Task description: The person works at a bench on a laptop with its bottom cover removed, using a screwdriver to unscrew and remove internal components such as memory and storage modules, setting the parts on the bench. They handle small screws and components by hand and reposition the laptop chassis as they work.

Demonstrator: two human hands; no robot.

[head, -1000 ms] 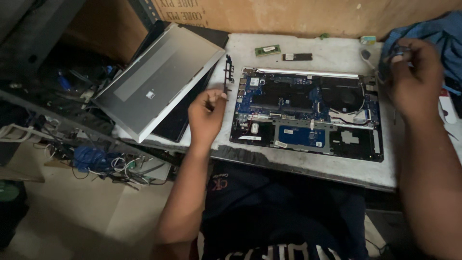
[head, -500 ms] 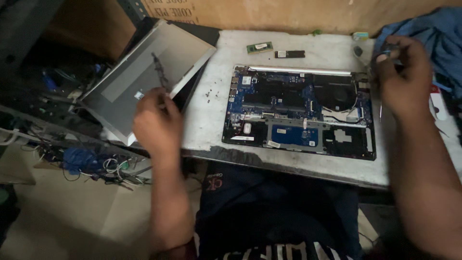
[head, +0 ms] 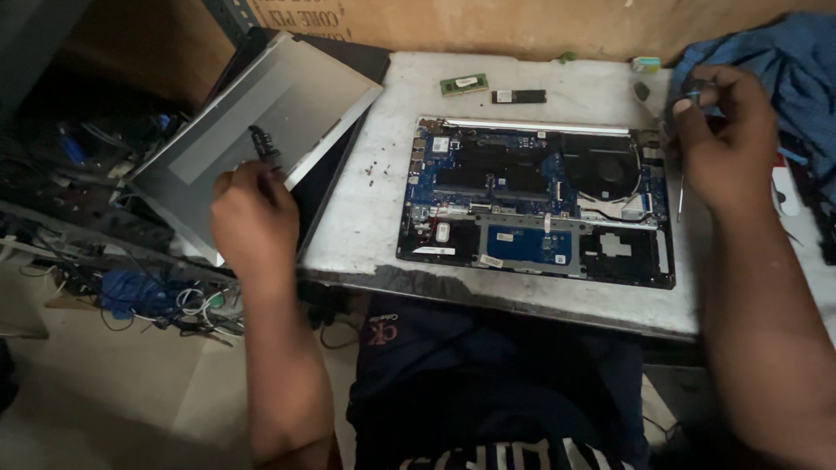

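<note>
Sitting close against the near edge of the desk (head: pixel 374 218), the person wears dark clothing that fills the bottom of the view. To the left, a tangle of cables (head: pixel 165 300) lies on the floor below the desk.

Their left hand (head: pixel 252 218) is raised over the desk's left edge, its grip pinched on a small black part (head: pixel 261 144) that stands up from the fingertips, above a silver laptop cover (head: pixel 252 139) lying tilted and overhanging the desk's left side.

At the middle of the desk lies an opened laptop base (head: pixel 535 204), its blue circuit board, black fan and dark inner panels exposed. Tiny dark screws (head: pixel 376 167) are scattered on the pale surface just left of it.

Over the base's right end, the right hand (head: pixel 727 144) has its grip closed around a thin screwdriver (head: pixel 680 193), whose shaft points downward beside the fan corner.

Farther back, a green memory module (head: pixel 463 84) and a black narrow card (head: pixel 518 97) lie side by side, apart from the base. A blue cloth (head: pixel 784 61) is bunched at the far right, and a brown cardboard box (head: pixel 488 22) stands along the rear.
</note>
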